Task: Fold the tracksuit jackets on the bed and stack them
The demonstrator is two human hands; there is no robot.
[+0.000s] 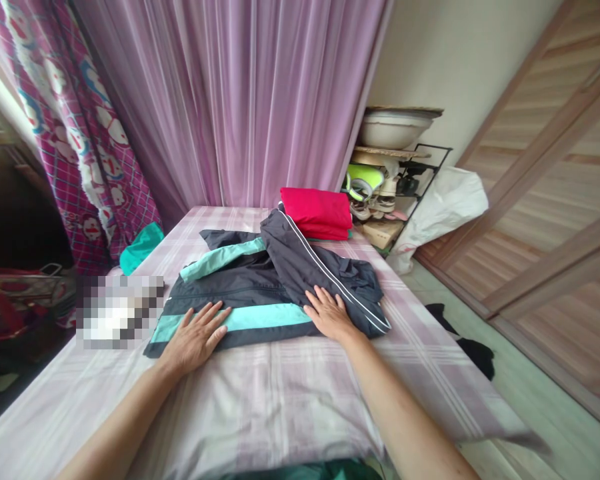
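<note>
A dark grey jacket (240, 287) with turquoise bands and white piping lies spread and partly folded before me. One sleeve, edged with white lines, crosses over its right part. My left hand (197, 337) rests flat on the near left part, across the turquoise band, fingers spread. Flat on the near right part, where the band meets the folded sleeve, is my right hand (329, 312), its fingers also stretched out. Neither hand grips the cloth. Just behind the jacket sits a folded red garment (316, 212).
A plaid cloth (280, 393) covers the table. At its left edge are a blurred-out item (117, 312) and a turquoise cloth (143, 248). Purple curtains (240, 100) hang behind. Right of the table stand a rack (433, 193) with shoes and a basin, a white bag (447, 207) and wooden wardrobe doors (545, 220).
</note>
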